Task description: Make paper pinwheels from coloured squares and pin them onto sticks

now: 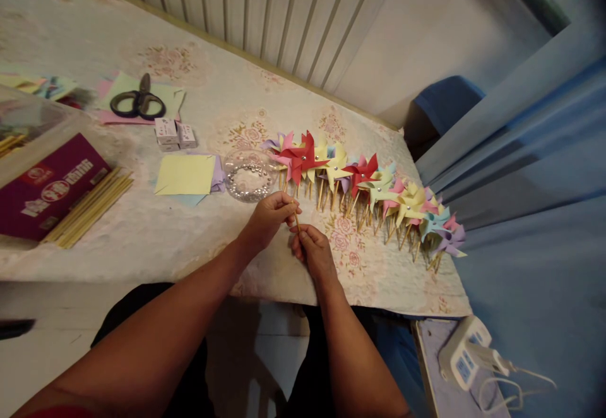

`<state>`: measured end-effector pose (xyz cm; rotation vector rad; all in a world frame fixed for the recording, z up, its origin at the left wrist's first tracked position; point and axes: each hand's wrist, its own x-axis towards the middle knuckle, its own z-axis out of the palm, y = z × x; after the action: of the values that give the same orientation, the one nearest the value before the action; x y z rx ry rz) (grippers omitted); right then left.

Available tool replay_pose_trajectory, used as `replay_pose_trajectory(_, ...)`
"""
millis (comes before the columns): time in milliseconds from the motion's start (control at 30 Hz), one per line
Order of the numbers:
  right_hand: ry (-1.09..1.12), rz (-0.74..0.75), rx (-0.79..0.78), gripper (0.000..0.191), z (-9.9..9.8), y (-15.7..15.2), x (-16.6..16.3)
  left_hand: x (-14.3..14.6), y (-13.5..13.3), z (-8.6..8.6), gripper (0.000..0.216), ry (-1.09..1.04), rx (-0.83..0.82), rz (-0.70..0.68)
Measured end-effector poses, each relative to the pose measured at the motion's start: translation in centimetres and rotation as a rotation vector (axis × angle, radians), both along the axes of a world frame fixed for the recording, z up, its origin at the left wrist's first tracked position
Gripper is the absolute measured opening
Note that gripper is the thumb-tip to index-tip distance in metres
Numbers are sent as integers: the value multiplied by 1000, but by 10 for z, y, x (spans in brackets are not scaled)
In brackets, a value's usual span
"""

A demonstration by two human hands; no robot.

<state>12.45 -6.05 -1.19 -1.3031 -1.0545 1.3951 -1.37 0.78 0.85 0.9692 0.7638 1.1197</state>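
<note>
A thin wooden stick [297, 220] is held upright between my two hands, over the front part of the table. The fingers of my left hand [269, 216] pinch it near its top end. Lower down, my right hand [316, 254] has its thumb and fingers closed round the same stick. Just beyond my left hand sits a clear round dish [249, 198] with small shiny pins or beads in it. Paper pinwheels [336, 164] on sticks lie in a long row from behind my hands towards the right.
Square paper sheets [184, 174] lie left of the dish. Small white boxes [166, 131] and black-handled scissors [137, 103] on more paper are farther back. A bundle of sticks [92, 209] leans by a purple box [52, 187]. A power strip [466, 355] stands at lower right.
</note>
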Motion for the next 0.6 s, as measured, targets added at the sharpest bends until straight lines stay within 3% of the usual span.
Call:
replay_pose_trajectory(333, -58, -37, 13, 24, 1, 0, -2, -1, 0, 3, 19, 5, -2, 30)
replay_pose_trajectory(600, -36, -23, 16, 23, 1, 1, 0, 0, 1, 1, 19, -91, -93, -12)
